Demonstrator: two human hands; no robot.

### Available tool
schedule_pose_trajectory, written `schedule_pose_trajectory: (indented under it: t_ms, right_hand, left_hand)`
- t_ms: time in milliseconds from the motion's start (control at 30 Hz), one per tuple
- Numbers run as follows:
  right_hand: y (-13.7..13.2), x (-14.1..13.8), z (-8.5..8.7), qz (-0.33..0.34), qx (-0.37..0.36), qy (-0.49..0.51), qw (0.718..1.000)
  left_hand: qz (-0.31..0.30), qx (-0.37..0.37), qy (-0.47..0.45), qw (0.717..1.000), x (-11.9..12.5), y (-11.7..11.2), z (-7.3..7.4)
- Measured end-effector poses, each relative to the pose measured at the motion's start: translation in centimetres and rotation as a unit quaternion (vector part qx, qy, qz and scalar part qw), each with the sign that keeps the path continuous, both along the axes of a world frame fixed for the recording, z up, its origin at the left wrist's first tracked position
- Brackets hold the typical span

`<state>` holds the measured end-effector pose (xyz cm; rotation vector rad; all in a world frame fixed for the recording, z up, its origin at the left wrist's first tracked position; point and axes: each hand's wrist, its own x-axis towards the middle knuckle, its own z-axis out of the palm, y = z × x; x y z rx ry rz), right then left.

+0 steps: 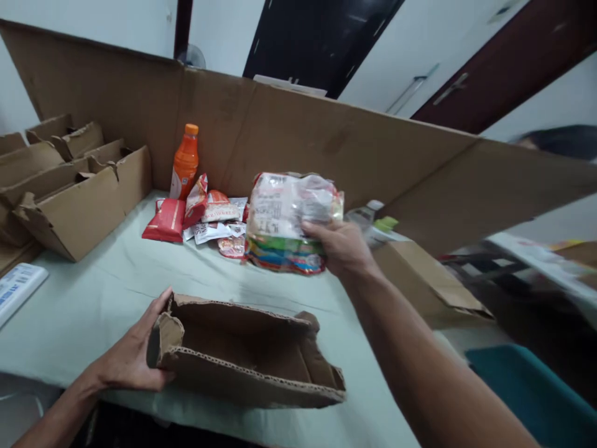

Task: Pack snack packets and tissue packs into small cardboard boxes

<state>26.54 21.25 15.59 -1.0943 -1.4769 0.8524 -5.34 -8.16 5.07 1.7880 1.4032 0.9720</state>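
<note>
My left hand [137, 354] grips the left end of an open cardboard box [247, 379], whose inside looks bare, at the front edge of the table. Above the table, my right hand [342, 246] holds a packaged food bundle [291, 218] by its right side. The bundle has a clear, printed wrapper with green, blue and red along its lower part. Just left of it lie small snack packets [219, 214] and a red packet [165, 219]. Behind these stands an orange drink bottle [185, 162] with an orange cap.
Several cardboard boxes [93, 199] stand at the left, near a white flat object [21, 289]. A cardboard wall [317, 134] runs along the back. At right are clear bottles [368, 214], another cardboard box [420, 280] and a teal bin [522, 392]. Someone's dark-haired head shows at far right.
</note>
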Motion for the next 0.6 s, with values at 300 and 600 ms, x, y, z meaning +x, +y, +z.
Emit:
schedule_pose_trajectory:
  t_ms: [300,600]
  right_hand:
    - [6.3,-8.2,-3.4,0.024,0.134,-0.142,0.98]
    - [0.7,-24.6,-10.1,0.315,0.289,-0.441,0.789]
  left_hand:
    - [0.197,0.046,0.083,0.976,-6.9,-2.2,0.8]
    - [0.323,0.07,0.151,0.932,-12.3,-5.0,1.9]
